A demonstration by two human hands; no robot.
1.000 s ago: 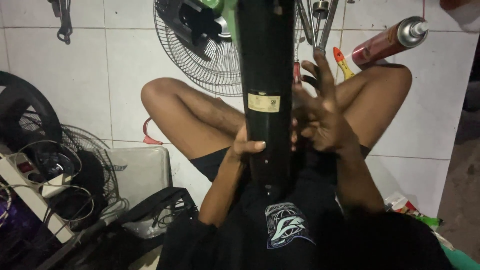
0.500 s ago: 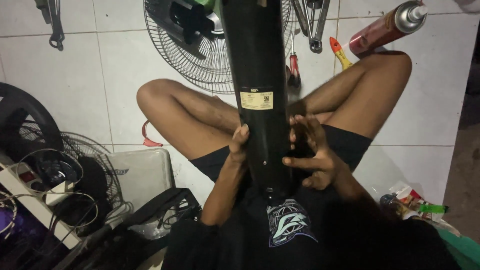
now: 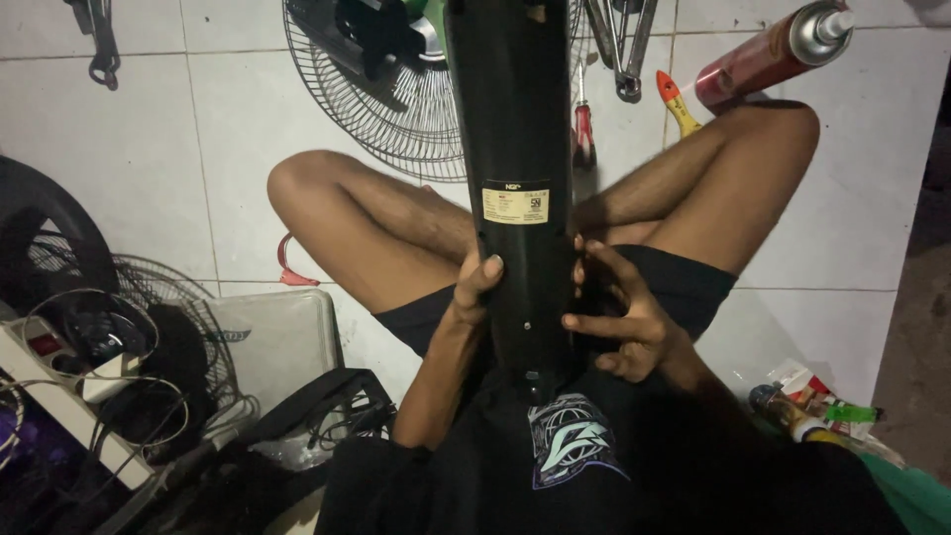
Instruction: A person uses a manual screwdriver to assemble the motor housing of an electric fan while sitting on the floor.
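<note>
The right hand (image 3: 619,322), splayed up by the label a second ago, has dropped beside the black column (image 3: 515,188) and rests open against its lower edge. The left hand (image 3: 474,287) grips the column, upright in the lap.

Left hand (image 3: 475,287) grips the upright black column (image 3: 515,178) while right hand (image 3: 619,322) touches its other side with spread fingers.

White tiled floor (image 3: 149,149) with grey grout lines spreads around a wire fan guard (image 3: 386,109). Left of the guard lies a white power strip (image 3: 59,386); right, a red spray can (image 3: 763,59).
</note>
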